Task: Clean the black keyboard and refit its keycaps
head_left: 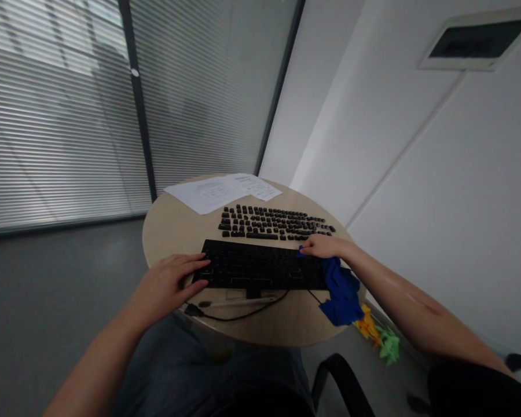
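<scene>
A black keyboard base (260, 263) with its keycaps off lies near the front of a round table. Resting on its left end is my left hand (173, 281), fingers stretched out and apart, steadying the board. My right hand (323, 246) pinches a corner of a blue cloth (342, 289) against the upper right part of the base. The rest of that cloth hangs down over the base's right end onto the table. Just behind the base, loose black keycaps (278, 223) are laid out in keyboard rows.
Printed papers (217, 191) lie at the table's back edge. In front of the base are a thin pale stick-like tool (238, 302) and a black cable (243, 317). Orange (367, 324) and green (389, 346) crumpled pieces show beyond the table (282, 333) at right, near a chair armrest (342, 379).
</scene>
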A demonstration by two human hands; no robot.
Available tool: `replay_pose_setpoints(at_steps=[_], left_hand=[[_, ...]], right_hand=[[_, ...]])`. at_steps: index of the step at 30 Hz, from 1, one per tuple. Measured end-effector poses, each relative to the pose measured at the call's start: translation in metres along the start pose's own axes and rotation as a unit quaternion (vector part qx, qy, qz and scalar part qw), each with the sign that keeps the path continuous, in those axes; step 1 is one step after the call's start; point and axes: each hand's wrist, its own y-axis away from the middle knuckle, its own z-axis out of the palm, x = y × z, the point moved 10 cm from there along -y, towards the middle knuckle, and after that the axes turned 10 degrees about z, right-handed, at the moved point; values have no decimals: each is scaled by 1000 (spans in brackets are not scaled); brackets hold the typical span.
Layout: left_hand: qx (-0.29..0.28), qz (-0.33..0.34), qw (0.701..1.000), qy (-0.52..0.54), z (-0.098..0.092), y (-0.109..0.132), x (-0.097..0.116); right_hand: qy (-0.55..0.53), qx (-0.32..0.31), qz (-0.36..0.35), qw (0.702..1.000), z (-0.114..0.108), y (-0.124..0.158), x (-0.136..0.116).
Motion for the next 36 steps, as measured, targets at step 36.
replay_pose_setpoints(at_steps=[36], left_hand=[[5, 4, 1000, -2, 0, 1, 1]], right_hand=[[153, 66, 75, 983, -15, -5, 2]])
